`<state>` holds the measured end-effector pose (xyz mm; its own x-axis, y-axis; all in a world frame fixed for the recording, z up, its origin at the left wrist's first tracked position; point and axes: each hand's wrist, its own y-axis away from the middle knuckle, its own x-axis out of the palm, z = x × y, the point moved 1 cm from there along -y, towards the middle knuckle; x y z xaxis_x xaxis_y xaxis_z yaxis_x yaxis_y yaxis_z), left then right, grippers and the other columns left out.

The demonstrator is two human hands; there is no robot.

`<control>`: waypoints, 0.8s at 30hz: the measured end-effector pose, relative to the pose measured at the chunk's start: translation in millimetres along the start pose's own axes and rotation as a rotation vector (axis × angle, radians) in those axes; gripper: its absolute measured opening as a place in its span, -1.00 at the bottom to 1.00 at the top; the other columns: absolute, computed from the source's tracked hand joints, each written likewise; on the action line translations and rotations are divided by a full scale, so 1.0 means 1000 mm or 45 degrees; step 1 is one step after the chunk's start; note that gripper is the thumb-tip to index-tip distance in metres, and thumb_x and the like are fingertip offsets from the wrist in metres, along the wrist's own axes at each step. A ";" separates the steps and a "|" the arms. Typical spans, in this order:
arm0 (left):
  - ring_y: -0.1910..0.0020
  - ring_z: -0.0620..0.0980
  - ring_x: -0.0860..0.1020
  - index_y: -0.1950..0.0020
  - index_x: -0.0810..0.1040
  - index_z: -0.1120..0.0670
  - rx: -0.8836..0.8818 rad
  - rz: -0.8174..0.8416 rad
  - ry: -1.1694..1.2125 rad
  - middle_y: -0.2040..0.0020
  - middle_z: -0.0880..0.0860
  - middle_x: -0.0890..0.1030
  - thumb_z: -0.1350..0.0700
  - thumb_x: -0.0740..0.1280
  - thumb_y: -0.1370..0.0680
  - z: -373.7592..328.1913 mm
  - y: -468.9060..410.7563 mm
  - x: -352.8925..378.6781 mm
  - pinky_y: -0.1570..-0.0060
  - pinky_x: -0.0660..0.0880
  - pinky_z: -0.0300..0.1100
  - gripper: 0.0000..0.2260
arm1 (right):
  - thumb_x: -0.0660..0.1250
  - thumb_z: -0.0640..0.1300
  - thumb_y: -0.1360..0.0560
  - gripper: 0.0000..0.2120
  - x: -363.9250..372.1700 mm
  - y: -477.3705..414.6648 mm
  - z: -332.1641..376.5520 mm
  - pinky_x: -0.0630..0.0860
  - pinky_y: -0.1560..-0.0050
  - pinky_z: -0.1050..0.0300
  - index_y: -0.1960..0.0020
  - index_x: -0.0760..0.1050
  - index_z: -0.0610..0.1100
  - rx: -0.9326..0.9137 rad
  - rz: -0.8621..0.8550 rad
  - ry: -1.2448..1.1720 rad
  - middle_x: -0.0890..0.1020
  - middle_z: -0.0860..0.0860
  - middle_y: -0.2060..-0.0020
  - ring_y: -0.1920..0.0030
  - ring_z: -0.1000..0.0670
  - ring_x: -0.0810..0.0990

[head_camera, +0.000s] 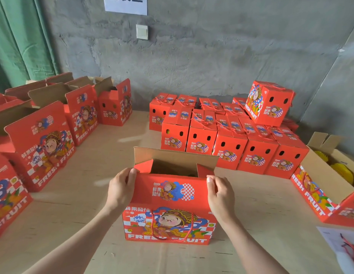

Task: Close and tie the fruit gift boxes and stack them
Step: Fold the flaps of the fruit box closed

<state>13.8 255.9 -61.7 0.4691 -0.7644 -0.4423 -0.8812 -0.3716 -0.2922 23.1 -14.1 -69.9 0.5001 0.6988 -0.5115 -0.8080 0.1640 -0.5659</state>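
One wide plywood bench (pixel 89 196) fills most of the view, set against a rough grey wall (pixel 211 46) with a green curtain (pixel 20 36) at far left. Toward the back right of the bench, a block of closed red fruit gift boxes (pixel 227 143) stands packed in rows with red cords lying across their tops. One more closed box (pixel 269 103) sits tilted on top of the back row. Along the left side stand several open boxes (pixel 39 147) of the same print, flaps up. Front and centre stands the open gift box (pixel 168 220), its rear flap upright. Both hands are apart, clamped on its front flap (pixel 168 188): the left hand (pixel 120 186) grips the top left corner, the right hand (pixel 219 192) pinches the top right corner. A red cord handle (pixel 152 222) hangs down the box's front.
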 end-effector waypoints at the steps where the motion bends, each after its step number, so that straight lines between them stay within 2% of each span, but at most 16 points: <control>1: 0.24 0.02 0.53 0.10 0.58 0.07 -0.038 0.020 0.019 0.24 0.01 0.58 0.05 0.14 -0.64 0.000 -0.001 0.000 0.28 0.42 -0.12 -0.73 | 0.32 -0.27 -0.53 -0.86 0.001 -0.002 0.001 0.49 0.18 0.18 0.04 0.62 -0.32 -0.013 -0.017 0.003 0.59 -0.16 0.06 0.10 -0.04 0.57; 3: 0.27 0.06 0.51 0.19 0.55 0.17 -0.053 0.067 -0.017 0.27 0.08 0.57 0.04 0.16 -0.63 0.002 -0.004 -0.002 0.32 0.37 -0.14 -0.68 | 0.34 -0.31 -0.51 -0.88 0.001 -0.005 0.001 0.49 0.25 0.14 0.12 0.62 -0.35 -0.030 -0.034 0.022 0.57 -0.18 0.11 0.18 -0.03 0.56; 5: 0.25 0.15 0.49 0.24 0.49 0.30 -0.018 0.114 -0.098 0.25 0.17 0.54 0.05 0.18 -0.62 0.003 -0.008 -0.004 0.31 0.35 -0.11 -0.63 | 0.30 -0.30 -0.54 -0.85 0.003 -0.006 -0.001 0.52 0.22 0.07 0.12 0.61 -0.34 -0.030 0.021 0.030 0.59 -0.15 0.16 0.18 -0.10 0.58; 7: 0.20 0.13 0.50 0.21 0.53 0.32 -0.008 0.141 -0.169 0.18 0.16 0.55 0.06 0.20 -0.62 0.003 -0.012 -0.004 0.24 0.38 -0.10 -0.63 | 0.26 -0.26 -0.57 -0.84 0.004 -0.004 -0.004 0.48 0.17 0.22 0.06 0.61 -0.28 -0.033 0.067 0.059 0.62 -0.11 0.15 0.12 -0.07 0.57; 9: 0.14 0.09 0.51 0.13 0.60 0.30 0.012 0.155 -0.215 0.10 0.10 0.55 0.09 0.21 -0.62 0.005 -0.015 -0.002 0.16 0.42 -0.11 -0.68 | 0.24 -0.22 -0.58 -0.84 0.005 -0.003 -0.004 0.37 0.20 0.37 0.06 0.57 -0.24 -0.006 0.095 0.091 0.60 -0.08 0.13 0.09 -0.04 0.54; 11: 0.09 0.06 0.50 0.07 0.62 0.28 0.042 0.155 -0.236 0.06 0.07 0.54 0.12 0.24 -0.61 0.007 -0.016 0.002 0.12 0.42 -0.13 -0.73 | 0.27 -0.20 -0.57 -0.84 0.007 -0.003 -0.001 0.44 0.20 0.23 0.11 0.55 -0.25 -0.014 0.107 0.156 0.58 -0.09 0.15 0.09 -0.08 0.52; 13: 0.10 0.02 0.47 0.06 0.63 0.29 0.071 0.144 -0.257 0.06 0.05 0.52 0.13 0.26 -0.60 0.008 -0.016 0.004 0.16 0.35 -0.17 -0.75 | 0.32 -0.17 -0.54 -0.82 0.009 -0.004 0.001 0.48 0.17 0.03 0.17 0.56 -0.26 -0.069 0.087 0.315 0.57 -0.11 0.15 0.08 -0.11 0.50; 14: 0.12 0.01 0.46 0.08 0.62 0.30 0.078 0.136 -0.266 0.07 0.05 0.50 0.14 0.26 -0.60 0.009 -0.016 0.004 0.19 0.31 -0.19 -0.75 | 0.31 -0.14 -0.55 -0.80 0.010 -0.004 0.002 0.46 0.14 0.00 0.17 0.57 -0.24 -0.070 0.090 0.403 0.57 -0.10 0.14 0.07 -0.11 0.49; 18: 0.15 0.09 0.44 0.14 0.61 0.30 0.189 0.165 -0.335 0.15 0.15 0.52 0.17 0.28 -0.59 0.009 -0.016 0.004 0.15 0.34 -0.11 -0.78 | 0.16 -0.04 -0.61 -0.73 0.012 -0.007 -0.001 0.36 0.03 0.02 0.08 0.55 -0.17 -0.046 0.218 0.575 0.58 -0.04 0.11 0.02 -0.09 0.47; 21: 0.13 0.10 0.41 0.10 0.59 0.20 0.354 0.228 -0.435 0.15 0.09 0.54 0.17 0.28 -0.58 0.006 -0.014 0.005 0.07 0.34 -0.08 -0.85 | 0.14 -0.07 -0.62 -0.76 0.012 -0.009 0.000 0.34 0.03 0.03 -0.04 0.55 -0.12 -0.091 0.277 0.581 0.58 -0.03 0.08 0.01 -0.08 0.46; 24: 0.09 0.15 0.45 0.09 0.60 0.18 0.375 0.224 -0.444 0.13 0.09 0.55 0.19 0.31 -0.57 0.000 -0.011 0.004 0.09 0.36 -0.09 -0.89 | 0.11 -0.04 -0.63 -0.74 0.012 -0.010 0.001 0.31 -0.01 0.05 -0.07 0.55 -0.10 -0.053 0.316 0.636 0.57 -0.02 0.05 -0.02 -0.07 0.45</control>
<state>25.7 257.1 -60.5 0.3504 -0.5615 -0.7496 -0.9184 -0.0490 -0.3925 36.6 -6.4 -69.8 0.3917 0.2968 -0.8709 -0.9123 0.0022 -0.4095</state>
